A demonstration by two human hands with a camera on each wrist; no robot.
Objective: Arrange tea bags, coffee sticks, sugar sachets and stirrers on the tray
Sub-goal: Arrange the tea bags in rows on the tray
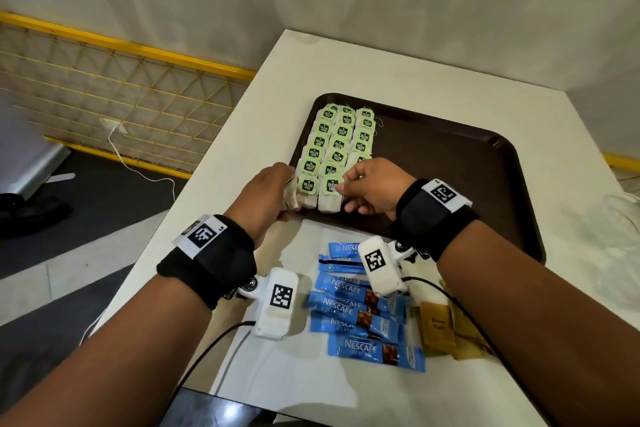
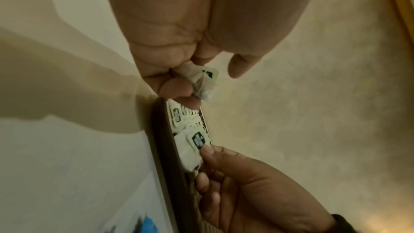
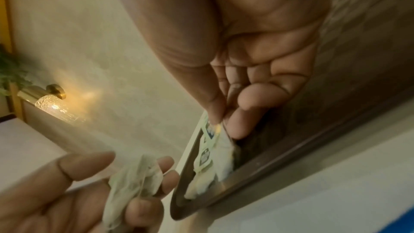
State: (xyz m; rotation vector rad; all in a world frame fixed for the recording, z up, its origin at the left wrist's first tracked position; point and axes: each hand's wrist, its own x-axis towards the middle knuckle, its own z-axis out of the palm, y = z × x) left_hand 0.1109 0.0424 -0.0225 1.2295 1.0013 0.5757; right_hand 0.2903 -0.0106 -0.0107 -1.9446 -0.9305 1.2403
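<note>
On the white surface [image 1: 433,80] lies a dark brown tray [image 1: 450,163], its left part filled with three rows of green-tagged tea bags [image 1: 341,142]. The left hand [image 1: 266,194] hovers at the tray's near-left corner, fingers curled around a few loose tea bags [image 1: 291,192]. The right hand [image 1: 372,189] pinches the green tag of the nearest tea bag [image 1: 330,196] in the middle row between thumb and forefinger; that bag lies on the tray. Nearer on the surface, blue Nescafe coffee sticks [image 1: 360,308] lie scattered, with brown sugar sachets [image 1: 440,328] just to their right.
</note>
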